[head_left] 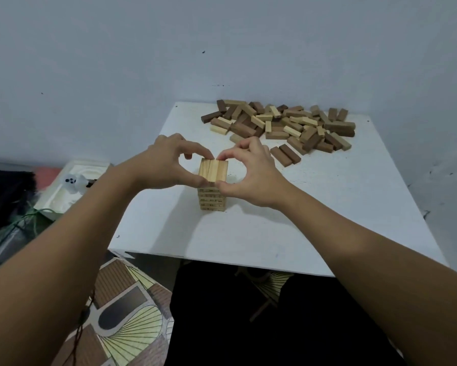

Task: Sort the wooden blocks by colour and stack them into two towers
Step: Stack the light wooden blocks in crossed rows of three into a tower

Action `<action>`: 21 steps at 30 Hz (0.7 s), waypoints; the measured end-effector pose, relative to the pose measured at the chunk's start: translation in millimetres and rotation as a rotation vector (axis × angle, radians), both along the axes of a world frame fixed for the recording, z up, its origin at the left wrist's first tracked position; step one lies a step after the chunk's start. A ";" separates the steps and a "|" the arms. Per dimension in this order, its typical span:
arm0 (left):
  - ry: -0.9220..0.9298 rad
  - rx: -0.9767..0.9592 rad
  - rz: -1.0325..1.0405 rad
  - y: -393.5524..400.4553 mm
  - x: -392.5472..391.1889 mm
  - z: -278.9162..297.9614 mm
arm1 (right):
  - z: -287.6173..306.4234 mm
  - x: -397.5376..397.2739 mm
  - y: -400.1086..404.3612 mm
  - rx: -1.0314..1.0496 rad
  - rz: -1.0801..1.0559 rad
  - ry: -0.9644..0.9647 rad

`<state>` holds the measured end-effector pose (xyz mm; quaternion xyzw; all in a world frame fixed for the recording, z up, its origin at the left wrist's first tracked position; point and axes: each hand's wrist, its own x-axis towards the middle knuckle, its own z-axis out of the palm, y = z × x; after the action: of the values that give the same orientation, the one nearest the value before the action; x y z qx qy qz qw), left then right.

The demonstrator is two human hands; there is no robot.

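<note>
A tower of light wooden blocks (pixel 213 191) stands in the middle of the white table (pixel 288 228), several layers high, with three blocks side by side on top. My left hand (pixel 166 165) pinches the top layer from the left, thumb at the near end and fingers at the far end. From the right, my right hand (pixel 251 170) grips the same layer in the same way. A loose pile of mixed light and dark brown blocks (pixel 283 125) lies at the far right of the table.
The table sits in a corner against pale blue walls. A white moulded tray (pixel 71 186) and dark cloth lie on the floor at left, with green cords. A patterned mat (pixel 127 313) covers the floor under the table's near edge.
</note>
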<state>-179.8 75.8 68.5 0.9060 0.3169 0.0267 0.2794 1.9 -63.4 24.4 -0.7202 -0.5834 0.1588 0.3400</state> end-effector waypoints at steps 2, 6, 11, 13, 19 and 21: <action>-0.002 -0.037 0.010 3.5 -0.7 -4.2 | -2.8 -0.9 1.8 -0.017 0.004 0.006; 0.000 -0.065 0.010 9.4 -1.9 -11.5 | -4.4 -0.4 3.3 -0.040 0.011 0.013; -0.033 -0.101 0.020 10.8 -1.8 -14.8 | -3.3 1.0 4.1 -0.058 0.015 0.015; -0.040 -0.112 0.025 10.2 -1.2 -15.4 | -2.6 1.8 4.2 -0.068 0.013 0.014; -0.052 -0.169 0.034 10.6 -1.8 -18.7 | -3.3 3.0 2.6 -0.081 0.021 0.033; -0.057 -0.203 0.034 11.6 -3.7 -20.0 | -3.1 3.7 1.9 -0.086 0.028 0.033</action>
<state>-183.5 87.4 48.5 0.8663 0.3253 0.0252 0.3783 5.5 -61.5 21.3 -0.7232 -0.5805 0.2004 0.3158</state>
